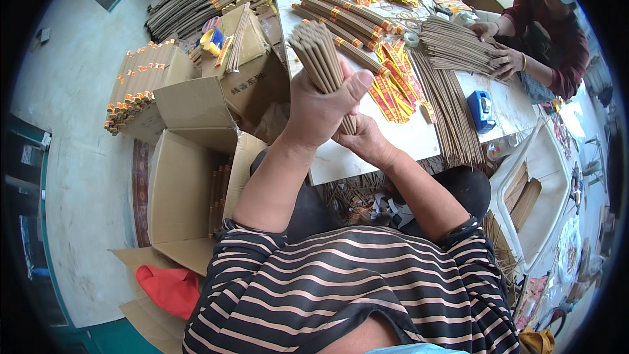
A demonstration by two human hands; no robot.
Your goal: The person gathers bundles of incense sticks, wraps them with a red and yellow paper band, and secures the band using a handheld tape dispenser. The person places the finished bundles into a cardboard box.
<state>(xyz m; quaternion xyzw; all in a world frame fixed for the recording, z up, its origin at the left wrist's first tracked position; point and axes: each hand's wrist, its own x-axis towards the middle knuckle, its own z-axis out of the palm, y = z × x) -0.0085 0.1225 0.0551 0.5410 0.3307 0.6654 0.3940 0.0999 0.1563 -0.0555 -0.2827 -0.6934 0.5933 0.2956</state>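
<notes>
A thick bundle of brown incense sticks (319,56) tilts up and to the left above the near part of the white table (406,147). Wrapped round its middle are the fingers of my left hand (318,108), thumb across the front. My right hand (367,139) closes on the lower end, just below the left one. Red and yellow paper bands (396,92) lie spread beyond my hands. Banded incense bundles (347,16) rest side by side farther back. To the right, a long row of loose incense sticks (449,111) covers part of the tabletop.
Across the table at right, another person's hands (504,59) hold a fan of sticks (455,46). A blue tape dispenser (481,111) stands near the right edge. An open cardboard box (180,190) is at my left, a white tub (553,177) at my right. Banded bundles (141,78) are stacked far left.
</notes>
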